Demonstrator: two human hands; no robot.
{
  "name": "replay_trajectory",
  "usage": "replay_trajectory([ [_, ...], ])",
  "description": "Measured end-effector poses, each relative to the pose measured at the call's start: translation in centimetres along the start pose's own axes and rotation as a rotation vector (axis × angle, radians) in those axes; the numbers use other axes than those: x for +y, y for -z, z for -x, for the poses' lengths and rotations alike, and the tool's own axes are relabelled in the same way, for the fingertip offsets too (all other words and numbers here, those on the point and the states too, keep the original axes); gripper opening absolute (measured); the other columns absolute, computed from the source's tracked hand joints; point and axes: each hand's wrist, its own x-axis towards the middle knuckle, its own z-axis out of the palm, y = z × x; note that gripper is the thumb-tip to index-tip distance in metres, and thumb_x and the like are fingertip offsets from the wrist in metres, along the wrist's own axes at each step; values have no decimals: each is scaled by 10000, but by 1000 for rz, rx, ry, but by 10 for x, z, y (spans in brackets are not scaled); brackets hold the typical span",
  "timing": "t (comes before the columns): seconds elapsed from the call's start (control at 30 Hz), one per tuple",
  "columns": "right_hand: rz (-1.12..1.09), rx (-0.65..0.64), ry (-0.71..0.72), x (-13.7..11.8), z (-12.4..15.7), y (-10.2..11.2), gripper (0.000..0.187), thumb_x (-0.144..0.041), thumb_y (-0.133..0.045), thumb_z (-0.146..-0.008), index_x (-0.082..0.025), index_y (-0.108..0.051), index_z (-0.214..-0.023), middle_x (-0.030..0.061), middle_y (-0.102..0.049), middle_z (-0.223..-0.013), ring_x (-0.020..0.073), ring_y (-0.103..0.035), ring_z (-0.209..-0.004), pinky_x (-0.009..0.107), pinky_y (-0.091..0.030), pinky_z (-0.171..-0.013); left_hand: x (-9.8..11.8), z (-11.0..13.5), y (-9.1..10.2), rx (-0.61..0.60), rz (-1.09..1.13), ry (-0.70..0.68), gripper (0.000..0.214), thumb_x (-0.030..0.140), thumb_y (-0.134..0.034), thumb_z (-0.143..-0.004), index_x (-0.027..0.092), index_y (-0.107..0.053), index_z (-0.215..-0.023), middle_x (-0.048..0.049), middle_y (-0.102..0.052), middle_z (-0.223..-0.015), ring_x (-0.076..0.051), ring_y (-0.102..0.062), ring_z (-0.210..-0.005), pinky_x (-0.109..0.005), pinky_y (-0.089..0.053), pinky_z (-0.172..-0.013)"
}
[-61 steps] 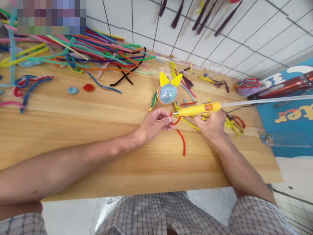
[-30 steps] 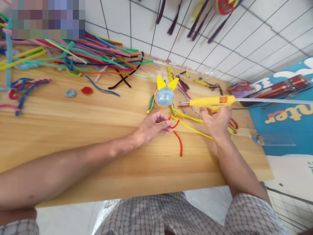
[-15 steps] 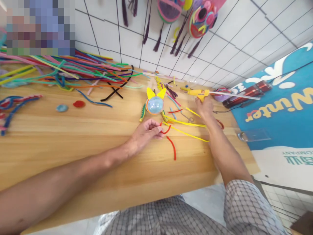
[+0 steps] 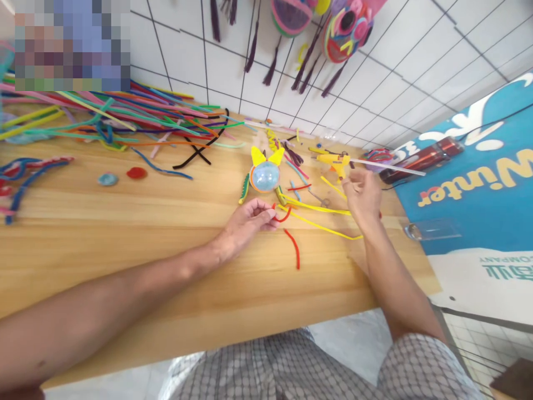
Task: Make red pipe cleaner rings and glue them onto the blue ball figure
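My left hand (image 4: 254,216) pinches a short, curved red pipe cleaner (image 4: 285,215) between thumb and fingers, low over the table. Just beyond it sits a clear, bluish dome (image 4: 265,176) with an orange rim, yellow ear shapes (image 4: 275,155) and green-and-yellow side pieces (image 4: 244,189). To the right, my right hand (image 4: 363,195) is beside the handle of a yellow glue gun (image 4: 334,160), its fingers loosely bent and no object visible in them. A white glue stick (image 4: 395,166) juts from the gun's back. Another red pipe cleaner (image 4: 295,249) lies nearer me.
Long yellow pipe cleaners (image 4: 320,225) stretch between my hands. A heap of coloured pipe cleaners (image 4: 158,119) covers the back left, near a red disc (image 4: 136,173) and a blue one (image 4: 107,179). A dark red flask (image 4: 425,158) lies at right. Decorated masks (image 4: 347,30) hang on the tiled wall.
My right hand has come off the glue gun's handle and drawn back slightly to the right and toward me. The gun has shifted slightly left. My left hand keeps its pinch.
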Motion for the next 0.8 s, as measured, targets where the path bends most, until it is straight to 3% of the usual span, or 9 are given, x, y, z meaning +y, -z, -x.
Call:
replay_trajectory([
  [0.1, -260, -70, 48, -56, 47, 12, 182, -417, -699, -951, -262, -702, -1048, 44, -782, -1002, 250, -726, -918, 453, -593, -900, -1, 1, 1, 3, 5, -16, 396, 376, -971, -783, 161, -664, -910, -24, -823, -869, -145, -783, -772, -305, -630, -808],
  [0.2, -435, -284, 48, -104, 85, 7, 172, -445, -746, -945, -284, -723, -1001, 14, -779, -948, 218, -698, -843, 388, -582, -815, -2, 2, 2, -1, 10, -23, 388, 363, -969, -786, 163, -663, -917, -32, -833, -884, -150, -789, -781, -315, -637, -826],
  [0.3, -534, -406, -27, -118, 96, -3, 222, -493, -769, -931, -280, -726, -977, 4, -774, -896, 207, -678, -787, 368, -571, -762, -3, 2, 2, -9, 10, -29, 395, 367, -971, -785, 164, -656, -911, -29, -830, -871, -151, -790, -777, -316, -640, -832],
  [0.37, -550, -362, -74, -105, 84, -5, 272, -534, -768, -926, -267, -717, -937, 3, -767, -874, 206, -680, -787, 370, -572, -778, -4, 2, 1, -14, 9, -40, 399, 376, -970, -788, 163, -657, -912, -29, -830, -870, -148, -788, -775, -315, -639, -831],
  [0.47, -536, -146, -114, -63, 45, -2, 346, -593, -727, -938, -252, -679, -905, 3, -740, -833, 214, -696, -793, 403, -594, -840, -5, 2, 1, -15, 1, -42, 404, 393, -972, -781, 163, -668, -916, -25, -828, -859, -148, -784, -766, -311, -634, -816],
  [0.57, -336, 50, -155, -15, 1, -3, 334, -574, -709, -925, -244, -669, -952, 35, -760, -926, 236, -711, -860, 460, -603, -920, -5, 2, 1, -17, -15, -43, 396, 399, -971, -776, 170, -674, -904, -23, -822, -843, -154, -777, -763, -311, -629, -797],
  [0.7, -33, -29, -198, 25, -34, -23, 341, -503, -726, -896, -215, -674, -1072, 142, -784, -1185, 320, -726, -1099, 571, -555, -1085, -6, 1, 1, -15, -29, -40, 425, 435, -981, -754, 173, -679, -896, -20, -812, -824, -158, -770, -751, -308, -627, -774],
  [0.8, 23, -105, -162, 39, -46, -43, 394, -474, -749, -872, -199, -679, -1145, 181, -778, -1263, 344, -706, -1180, 568, -535, -1125, -5, 0, 2, -15, -40, -34, 437, 458, -985, -751, 176, -684, -897, -29, -817, -842, -162, -774, -756, -315, -635, -782],
])
